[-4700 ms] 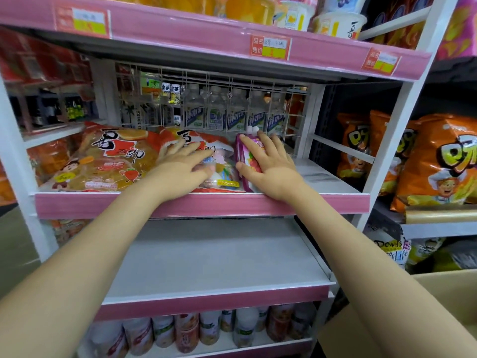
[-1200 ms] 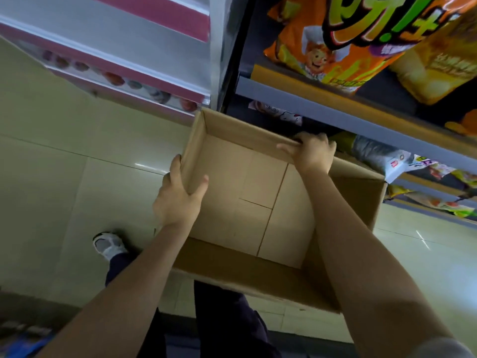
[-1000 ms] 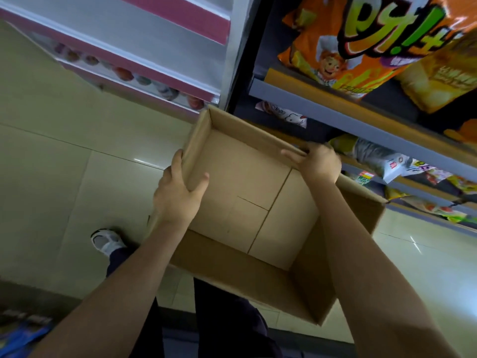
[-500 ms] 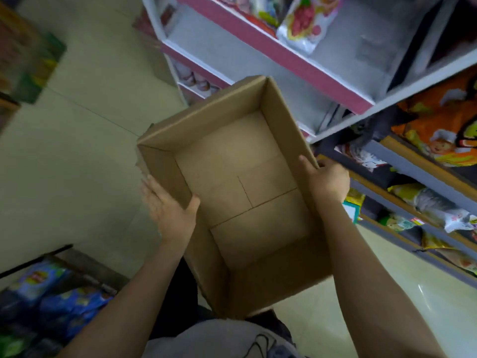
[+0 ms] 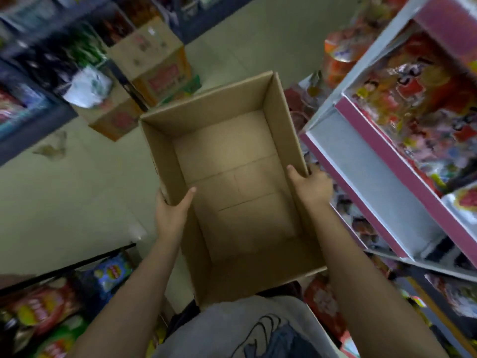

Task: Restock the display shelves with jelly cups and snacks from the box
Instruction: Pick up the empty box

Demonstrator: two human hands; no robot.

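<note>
On each long wall of the box (image 5: 232,192) sits one hand. Left hand (image 5: 171,211) grips the left wall, thumb inside, fingers wrapped outside. Right hand (image 5: 313,186) grips the right wall the same way. Held up in front of the body, the box has nothing in it. Right of the box stands a pink shelf (image 5: 371,161) with snack bags (image 5: 423,99). I think the box is done, so carry it flat with both hands and watch your feet. Counted: one held box, two hands, two more boxes (image 5: 154,63) beyond it.
</note>
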